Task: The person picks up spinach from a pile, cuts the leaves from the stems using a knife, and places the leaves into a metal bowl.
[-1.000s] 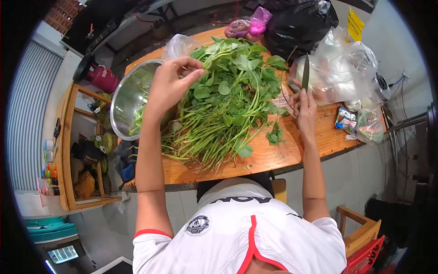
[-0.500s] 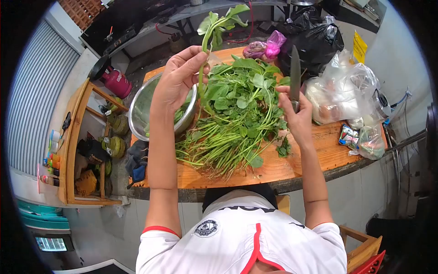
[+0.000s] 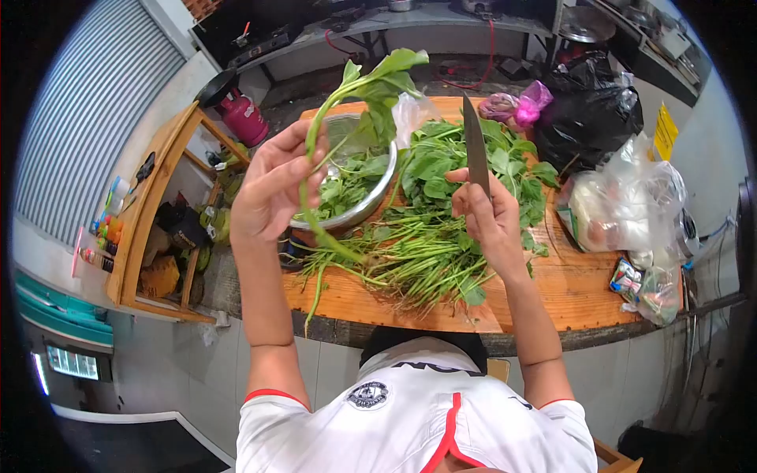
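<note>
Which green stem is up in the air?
The leafy stem in the left hand. The others lie in the pile on the wooden table or in the metal bowl.

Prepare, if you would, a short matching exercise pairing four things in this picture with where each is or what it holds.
Things:
1. Knife
2. Metal bowl
3. Leafy stem
4. Black plastic bag

Places or states:
A. Raised in the left hand
B. Beside the pink bag
C. Gripped in the right hand
D. Holding green leaves

Pairs: 1-C, 2-D, 3-A, 4-B
</note>
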